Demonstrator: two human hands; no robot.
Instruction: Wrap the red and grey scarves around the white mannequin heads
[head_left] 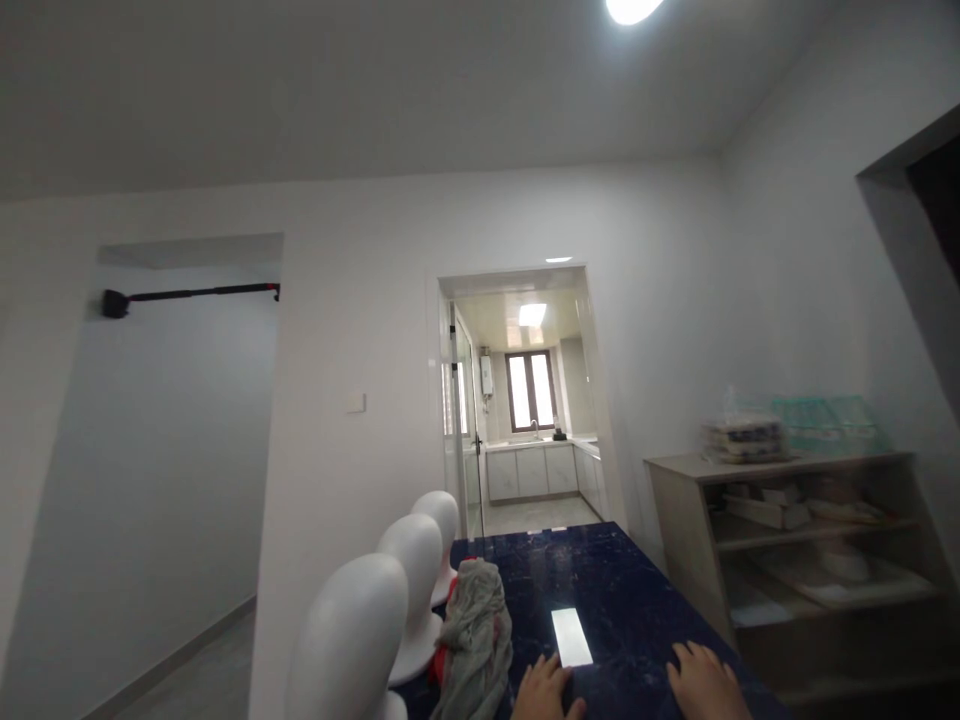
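Observation:
My left hand [541, 690] lies on the dark blue, glossy table [637, 600] with its fingers spread and nothing in it. To its left is a crumpled grey cloth [476, 635], with red fabric showing along its edge. My right hand [705, 685] rests near the table's right edge, fingers apart, holding nothing. Beyond the cloth, along the table's left side, stand three smooth white head forms [351, 625] in a row. The lower parts of both hands are cut off by the bottom of the picture.
A shelf unit [814, 462] at the right holds a wrapped bundle [744, 438], green baskets [829, 422] and loose items. Past the table's far end a doorway leads to a kitchen with white cabinets [531, 472]. A black pole [202, 293] spans the left recess.

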